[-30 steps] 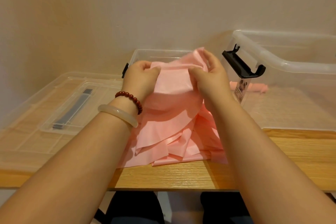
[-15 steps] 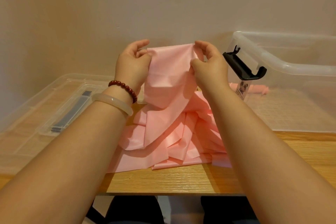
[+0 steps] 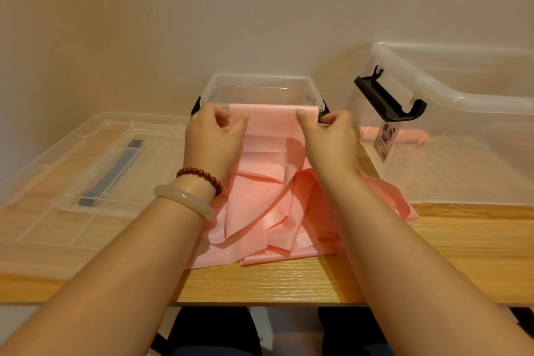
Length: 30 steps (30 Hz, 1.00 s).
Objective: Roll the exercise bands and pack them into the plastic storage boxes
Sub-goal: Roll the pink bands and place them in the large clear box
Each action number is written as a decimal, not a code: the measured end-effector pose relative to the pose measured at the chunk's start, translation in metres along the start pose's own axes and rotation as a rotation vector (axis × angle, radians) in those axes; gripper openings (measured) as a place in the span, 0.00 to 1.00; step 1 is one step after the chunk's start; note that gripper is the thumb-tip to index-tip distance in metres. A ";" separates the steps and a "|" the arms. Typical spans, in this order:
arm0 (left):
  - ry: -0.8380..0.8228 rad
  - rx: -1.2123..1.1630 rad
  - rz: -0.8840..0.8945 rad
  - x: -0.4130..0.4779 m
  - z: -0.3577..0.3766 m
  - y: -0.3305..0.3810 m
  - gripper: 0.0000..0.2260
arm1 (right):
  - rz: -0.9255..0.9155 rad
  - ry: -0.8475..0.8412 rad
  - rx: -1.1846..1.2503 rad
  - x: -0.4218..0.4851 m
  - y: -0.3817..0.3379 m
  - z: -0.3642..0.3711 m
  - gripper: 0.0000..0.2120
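Observation:
A long pink exercise band [image 3: 268,191] lies crumpled in loose folds on the wooden table [image 3: 450,243]. My left hand [image 3: 215,139] and my right hand [image 3: 329,141] pinch its far end by the two corners and hold it flat and taut. That end sits just in front of a small clear storage box [image 3: 260,87] with black side latches. A large clear storage box [image 3: 462,101] stands at the right, and a rolled pink band [image 3: 410,136] lies inside it.
A clear box lid [image 3: 86,170] with a dark handle lies flat on the left of the table. A black latch [image 3: 387,101] sticks out from the large box toward my right hand. The wall is close behind the boxes. The table's front edge is near my forearms.
Both hands have lowered the band's end from chest height down to the table and spread it flat. The small box behind it has come into view.

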<state>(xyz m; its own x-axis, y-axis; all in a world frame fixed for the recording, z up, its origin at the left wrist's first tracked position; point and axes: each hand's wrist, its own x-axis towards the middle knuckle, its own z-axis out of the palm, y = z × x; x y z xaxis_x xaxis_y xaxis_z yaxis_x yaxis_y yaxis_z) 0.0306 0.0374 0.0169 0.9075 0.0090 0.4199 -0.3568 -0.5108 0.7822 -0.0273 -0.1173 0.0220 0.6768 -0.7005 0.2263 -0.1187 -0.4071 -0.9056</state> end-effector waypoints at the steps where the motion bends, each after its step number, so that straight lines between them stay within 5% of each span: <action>1: -0.076 0.010 -0.061 -0.002 0.001 -0.002 0.13 | 0.016 -0.095 -0.039 -0.003 0.002 0.001 0.17; 4: -0.268 -0.067 -0.169 -0.011 -0.001 0.000 0.10 | -0.097 -0.223 -0.106 -0.010 0.004 0.004 0.11; 8: -0.407 -0.333 -0.339 -0.012 -0.007 0.000 0.11 | -0.173 -0.085 0.121 -0.010 0.001 0.000 0.05; 11: -0.448 -0.465 -0.366 -0.007 -0.013 0.001 0.05 | -0.092 -0.150 0.351 -0.003 -0.006 -0.008 0.12; 14: -0.315 -0.555 -0.253 0.003 -0.016 0.009 0.06 | -0.071 -0.245 0.474 0.004 -0.018 -0.012 0.23; 17: -0.128 -0.457 -0.093 0.017 -0.016 0.021 0.06 | -0.116 -0.232 0.429 0.011 -0.028 -0.013 0.29; 20: -0.025 -0.413 -0.036 0.032 -0.013 0.033 0.06 | -0.126 -0.088 0.347 0.020 -0.035 -0.011 0.23; 24: -0.083 -0.298 -0.024 0.051 -0.004 0.039 0.04 | -0.208 0.126 0.126 0.030 -0.042 -0.005 0.09; 30: -0.082 -0.017 0.045 0.046 -0.001 0.028 0.10 | -0.167 0.088 -0.255 0.034 -0.028 0.003 0.12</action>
<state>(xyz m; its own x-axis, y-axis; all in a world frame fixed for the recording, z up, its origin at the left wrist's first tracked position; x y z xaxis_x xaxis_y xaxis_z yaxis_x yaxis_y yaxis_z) 0.0624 0.0239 0.0589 0.9054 -0.0848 0.4161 -0.4007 -0.4947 0.7712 0.0012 -0.1286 0.0541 0.6378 -0.6554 0.4045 -0.1975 -0.6468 -0.7366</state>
